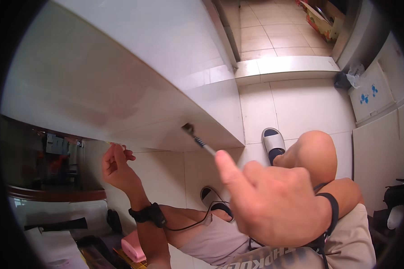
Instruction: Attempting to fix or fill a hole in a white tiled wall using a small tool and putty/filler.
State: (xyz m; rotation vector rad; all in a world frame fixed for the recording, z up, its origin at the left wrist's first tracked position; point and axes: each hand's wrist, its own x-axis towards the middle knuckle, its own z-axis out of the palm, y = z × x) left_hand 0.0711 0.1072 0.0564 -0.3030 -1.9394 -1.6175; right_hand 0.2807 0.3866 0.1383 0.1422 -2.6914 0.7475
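My right hand (269, 201) is closed round a slim metal tool (204, 145), index finger along its shaft. The tool's dark tip meets or sits just before the glossy white cabinet panel (112, 80), near its lower edge; I cannot tell if it touches. My left hand (121, 166) is at the panel's bottom edge at left, fingers curled at a small pale item I cannot make out. A black band with a cable (152, 215) is round my left wrist.
A tiled floor (300, 107) runs to a raised doorway step (287, 67). White bins (370, 94) and a plastic bag (355, 74) stand right. My sandalled feet (271, 143) are below. A pink case (133, 245) and dark clutter lie lower left.
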